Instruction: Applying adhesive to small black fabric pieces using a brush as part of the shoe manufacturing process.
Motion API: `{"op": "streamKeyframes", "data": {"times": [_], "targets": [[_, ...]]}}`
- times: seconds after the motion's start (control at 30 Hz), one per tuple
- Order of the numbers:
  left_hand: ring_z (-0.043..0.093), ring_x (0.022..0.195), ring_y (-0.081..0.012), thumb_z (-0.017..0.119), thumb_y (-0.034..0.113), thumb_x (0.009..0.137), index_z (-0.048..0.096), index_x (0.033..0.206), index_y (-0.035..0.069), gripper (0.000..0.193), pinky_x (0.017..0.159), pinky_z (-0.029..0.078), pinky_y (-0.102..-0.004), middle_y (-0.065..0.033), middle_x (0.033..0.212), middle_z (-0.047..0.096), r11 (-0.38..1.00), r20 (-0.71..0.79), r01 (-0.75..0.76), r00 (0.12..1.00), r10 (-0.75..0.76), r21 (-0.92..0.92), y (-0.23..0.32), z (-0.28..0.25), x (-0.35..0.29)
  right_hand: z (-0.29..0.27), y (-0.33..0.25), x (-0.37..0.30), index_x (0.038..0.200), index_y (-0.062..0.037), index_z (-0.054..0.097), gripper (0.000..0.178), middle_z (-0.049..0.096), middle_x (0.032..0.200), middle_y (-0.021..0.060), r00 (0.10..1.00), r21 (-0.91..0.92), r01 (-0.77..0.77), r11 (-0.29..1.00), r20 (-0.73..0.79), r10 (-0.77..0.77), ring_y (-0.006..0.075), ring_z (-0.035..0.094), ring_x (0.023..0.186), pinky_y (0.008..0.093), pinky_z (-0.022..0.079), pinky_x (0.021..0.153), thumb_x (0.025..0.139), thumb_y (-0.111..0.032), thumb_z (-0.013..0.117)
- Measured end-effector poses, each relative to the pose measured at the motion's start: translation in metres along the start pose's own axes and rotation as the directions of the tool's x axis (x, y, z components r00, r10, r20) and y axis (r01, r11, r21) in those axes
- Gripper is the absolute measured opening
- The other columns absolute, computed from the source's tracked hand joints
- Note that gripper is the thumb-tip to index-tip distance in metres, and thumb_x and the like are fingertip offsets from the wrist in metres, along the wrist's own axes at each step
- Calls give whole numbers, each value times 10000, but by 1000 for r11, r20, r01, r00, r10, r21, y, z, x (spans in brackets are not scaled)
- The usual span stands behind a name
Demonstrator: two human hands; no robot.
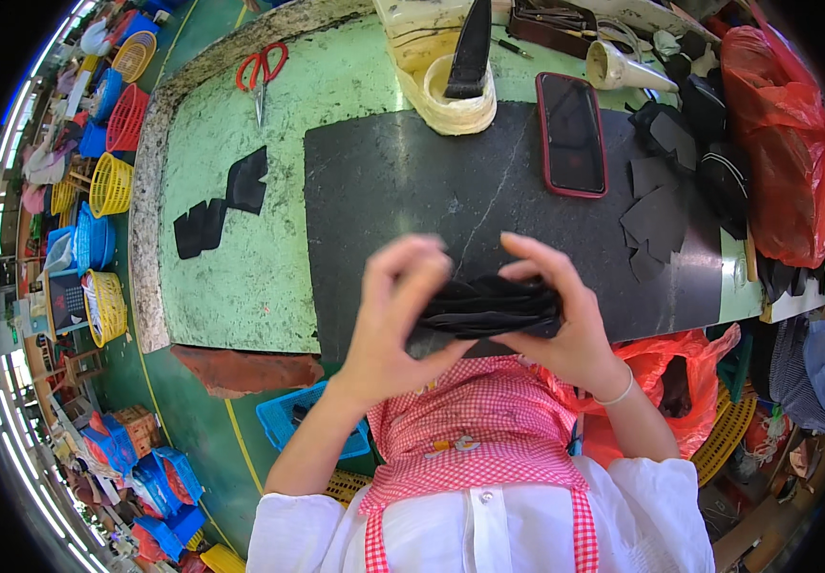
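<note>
Between my hands is a stack of thin black pieces (489, 307), perhaps leather or fabric, held over the near edge of the dark work mat (403, 191). My left hand (389, 315) grips the stack's left end; its upper fingers are a little blurred. My right hand (573, 325) holds the right end, thumb below and fingers above, with the index finger raised off it. Flat black cut pieces (656, 215) lie on the mat to the right. Other black pieces (245, 181) rest on the green tabletop at the left.
Red-handled scissors (261, 76) lie far left. At the back stand a cream container (455, 105) with a black strip and a red-cased phone (572, 134). Red plastic bags (780, 143) crowd the right. Below the table edge sits a blue basket (288, 415).
</note>
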State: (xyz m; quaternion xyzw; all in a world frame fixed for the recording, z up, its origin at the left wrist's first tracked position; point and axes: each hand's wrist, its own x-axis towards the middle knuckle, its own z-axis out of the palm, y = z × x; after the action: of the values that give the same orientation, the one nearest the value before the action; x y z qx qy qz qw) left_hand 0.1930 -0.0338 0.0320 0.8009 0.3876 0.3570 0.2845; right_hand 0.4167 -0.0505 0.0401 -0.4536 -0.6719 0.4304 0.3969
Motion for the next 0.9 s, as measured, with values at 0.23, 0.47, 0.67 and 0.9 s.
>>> {"op": "streamKeyframes", "data": {"times": [0.23, 0.47, 0.67, 0.9], "targets": [[375, 1394, -365, 895, 190, 621, 177, 1525, 24, 1166, 1151, 295, -462, -205, 1506, 334, 951, 49, 138, 990, -129, -276, -29, 10, -8, 36, 31, 8, 1462, -83, 376, 979, 556, 1264, 95, 999, 95, 37, 995, -2, -36, 287, 488, 1246, 389, 310, 1101, 589, 39, 800], [636, 1032, -250, 850, 125, 677, 670, 1148, 80, 506, 900, 500, -348, -108, 1115, 652, 973, 17, 15, 1000, -11, -230, -47, -2, 17, 48, 33, 26, 1437, -75, 415, 860, 564, 1172, 92, 987, 149, -33, 988, -153, 56, 227, 569, 1092, 331, 466, 955, 670, 63, 777], [638, 963, -146, 824, 225, 790, 593, 1246, 44, 542, 833, 524, -316, -109, 1087, 675, 780, -448, 260, 698, -559, -568, -107, -65, 75, -9, 35, 15, 1155, -38, 628, 391, 611, 1182, 63, 991, 3, -83, 997, -103, 82, 177, 619, 1026, 290, 514, 864, 787, 64, 713], [576, 1150, -241, 591, 390, 967, 490, 1406, 16, 586, 1002, 420, -343, -188, 1288, 593, 815, -490, 469, 828, -272, 339, -228, -140, 49, -73, 32, -11, 1014, -24, 667, 179, 661, 915, 3, 930, -34, -319, 947, -201, 307, 64, 594, 784, 229, 490, 704, 848, 42, 678]]}}
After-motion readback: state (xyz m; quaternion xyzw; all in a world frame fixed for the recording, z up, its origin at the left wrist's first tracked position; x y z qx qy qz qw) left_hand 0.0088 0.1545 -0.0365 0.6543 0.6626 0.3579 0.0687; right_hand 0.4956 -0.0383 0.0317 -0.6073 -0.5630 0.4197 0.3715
